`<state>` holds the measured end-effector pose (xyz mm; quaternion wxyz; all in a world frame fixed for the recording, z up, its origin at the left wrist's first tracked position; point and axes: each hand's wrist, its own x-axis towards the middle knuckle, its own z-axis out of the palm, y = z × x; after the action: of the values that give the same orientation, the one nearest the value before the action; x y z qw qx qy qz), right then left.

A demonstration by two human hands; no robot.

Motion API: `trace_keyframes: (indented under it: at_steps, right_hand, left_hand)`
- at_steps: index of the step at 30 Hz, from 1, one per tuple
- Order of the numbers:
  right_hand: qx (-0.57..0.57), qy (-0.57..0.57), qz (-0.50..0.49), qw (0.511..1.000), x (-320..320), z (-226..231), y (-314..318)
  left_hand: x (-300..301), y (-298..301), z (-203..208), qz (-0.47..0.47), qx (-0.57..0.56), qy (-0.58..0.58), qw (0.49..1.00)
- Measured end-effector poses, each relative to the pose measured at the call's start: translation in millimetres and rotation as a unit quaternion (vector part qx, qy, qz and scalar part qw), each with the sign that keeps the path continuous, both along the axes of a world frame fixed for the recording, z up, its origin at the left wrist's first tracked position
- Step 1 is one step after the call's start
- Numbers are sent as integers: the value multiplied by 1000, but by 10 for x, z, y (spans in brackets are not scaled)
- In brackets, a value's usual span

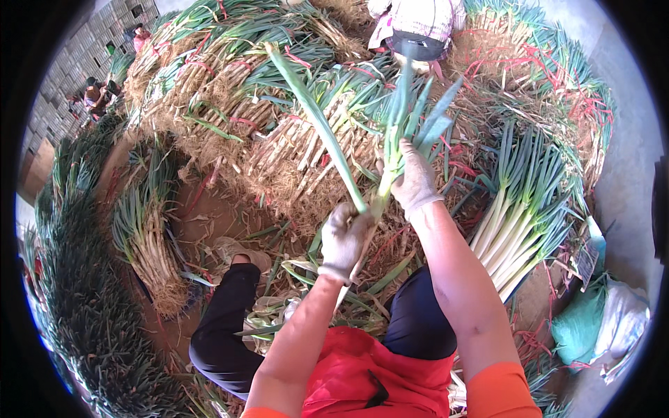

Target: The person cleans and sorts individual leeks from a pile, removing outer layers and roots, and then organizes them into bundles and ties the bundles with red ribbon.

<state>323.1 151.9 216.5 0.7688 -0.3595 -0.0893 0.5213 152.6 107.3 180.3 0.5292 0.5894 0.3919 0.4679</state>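
My right hand [416, 180], in a pale work glove, is closed around a long green onion [394, 132] just below where its leaves spread. The onion stands tilted in front of me, its pale lower stem running down past my left hand [344, 239]. That gloved hand is closed too, gripping the base of a long green leaf [312, 115] that leans away from the stem to the upper left. Whether its fingers also touch the stem is hidden. To the right lies a pile of clean, white-stemmed green onions [519, 209].
A wide heap of rooty onions [303, 139], tied with red string, fills the ground ahead. One rooty bundle [150, 240] lies left, beside a dark green leafy mass [83, 292]. Green and white sacks [582, 320] stand right. Another person [421, 24] sits beyond the heap.
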Motion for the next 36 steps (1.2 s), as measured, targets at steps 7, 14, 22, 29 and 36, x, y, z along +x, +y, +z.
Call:
trace_keyframes:
  at_steps: [7, 14, 22, 29, 36]
  right_hand:
    - [65, 3, -38, 997, 332, -25, -27]
    - [132, 106, 93, 981, 211, 158, -129]
    - [181, 127, 157, 962, -227, 403, -184]
    - [129, 63, 104, 984, -1, 275, -105]
    - [114, 47, 102, 987, -48, 386, -194]
  left_hand:
    - [-1431, -664, -1377, -104, -167, 539, 819]
    - [-1859, -775, -1724, 57, -20, 426, 903]
    - [-237, 62, 477, -127, -90, -25, 988]
    - [124, 51, 72, -12, 51, 81, 995]
    - [62, 1, 92, -67, -178, -100, 977]
